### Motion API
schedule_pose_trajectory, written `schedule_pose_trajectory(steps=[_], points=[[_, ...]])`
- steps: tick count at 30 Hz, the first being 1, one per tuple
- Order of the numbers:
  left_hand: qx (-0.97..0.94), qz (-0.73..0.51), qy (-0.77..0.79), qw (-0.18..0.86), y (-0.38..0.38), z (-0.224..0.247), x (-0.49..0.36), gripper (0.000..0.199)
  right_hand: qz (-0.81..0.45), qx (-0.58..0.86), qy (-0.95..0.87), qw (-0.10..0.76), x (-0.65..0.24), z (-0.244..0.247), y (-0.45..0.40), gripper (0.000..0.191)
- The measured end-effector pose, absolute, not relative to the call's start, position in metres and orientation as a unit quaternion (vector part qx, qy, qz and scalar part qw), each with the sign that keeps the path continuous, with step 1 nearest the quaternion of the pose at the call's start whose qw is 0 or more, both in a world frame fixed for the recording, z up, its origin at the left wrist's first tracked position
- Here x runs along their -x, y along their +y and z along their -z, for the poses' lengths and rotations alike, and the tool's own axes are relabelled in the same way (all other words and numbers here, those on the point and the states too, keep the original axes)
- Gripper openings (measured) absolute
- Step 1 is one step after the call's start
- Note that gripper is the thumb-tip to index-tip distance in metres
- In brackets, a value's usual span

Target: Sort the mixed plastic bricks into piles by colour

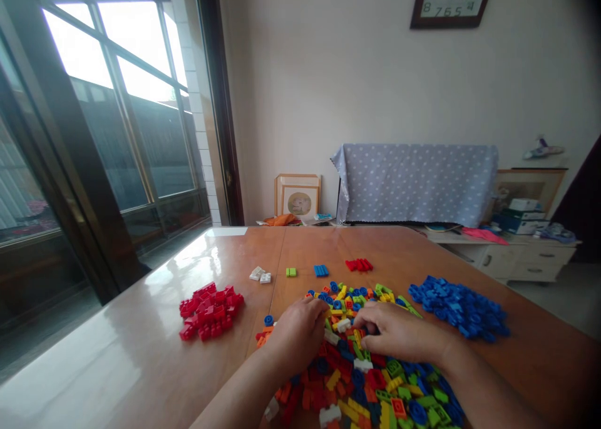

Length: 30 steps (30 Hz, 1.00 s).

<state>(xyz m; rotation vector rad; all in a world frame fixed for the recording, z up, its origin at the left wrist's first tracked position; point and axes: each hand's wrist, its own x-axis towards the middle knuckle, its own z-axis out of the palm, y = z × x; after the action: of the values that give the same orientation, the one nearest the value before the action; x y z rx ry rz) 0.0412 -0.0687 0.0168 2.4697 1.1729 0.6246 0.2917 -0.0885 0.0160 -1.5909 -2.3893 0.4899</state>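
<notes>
A large mixed pile of toy bricks [342, 379] in red, blue, yellow, green, orange and white spreads over the near middle of the wooden table [154, 354]. Over its left part is my left hand [303, 325], back of the hand up, fingers bent down and mostly hidden; whether it holds a brick cannot be made out. My right hand [392, 329] reaches in from the right, its thumb and fingers apart and curved over the bricks, with a yellow brick [357, 338] near the fingertips. No brick shows between those fingers.
Red bricks [211, 311] form a heap at the left, blue bricks [457, 307] another at the right. Small groups lie farther back: white bricks [260, 275], green bricks [291, 272], blue pieces [321, 270] and red pieces [359, 265].
</notes>
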Motion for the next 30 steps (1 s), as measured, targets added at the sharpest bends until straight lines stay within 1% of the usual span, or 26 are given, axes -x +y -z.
schedule_pose_trajectory(steps=[5, 9, 12, 15, 17, 19, 23, 30], points=[[-0.864, -0.245, 0.405, 0.173, -0.066, -0.008, -0.04, 0.024, -0.167, 0.54, -0.817, 0.112, -0.289, -0.015, -0.089, 0.021], [-0.86, -0.254, 0.406, 0.177, -0.064, -0.004, -0.039, 0.026, -0.166, 0.536, -0.819, 0.119, -0.286, -0.016, -0.09, 0.016], [-0.861, -0.254, 0.406, 0.172, -0.065, -0.007, -0.039, 0.022, -0.174, 0.531, -0.819, 0.129, -0.285, -0.016, -0.091, 0.016], [-0.863, -0.256, 0.404, 0.163, -0.068, -0.013, -0.04, 0.017, -0.201, 0.531, -0.81, 0.148, -0.288, -0.014, -0.089, 0.008], [-0.862, -0.257, 0.406, 0.159, -0.071, -0.016, -0.04, 0.014, -0.226, 0.532, -0.798, 0.171, -0.29, -0.01, -0.085, 0.009], [-0.858, -0.265, 0.41, 0.161, -0.074, -0.019, -0.041, 0.014, -0.242, 0.54, -0.784, 0.191, -0.291, -0.005, -0.08, 0.011], [-0.853, -0.284, 0.399, 0.18, -0.08, -0.018, -0.044, 0.015, -0.275, 0.533, -0.769, 0.22, -0.281, -0.002, -0.079, 0.017], [-0.848, -0.273, 0.375, 0.257, -0.082, -0.009, -0.047, 0.013, -0.313, 0.493, -0.766, 0.269, -0.256, -0.01, -0.089, 0.012]])
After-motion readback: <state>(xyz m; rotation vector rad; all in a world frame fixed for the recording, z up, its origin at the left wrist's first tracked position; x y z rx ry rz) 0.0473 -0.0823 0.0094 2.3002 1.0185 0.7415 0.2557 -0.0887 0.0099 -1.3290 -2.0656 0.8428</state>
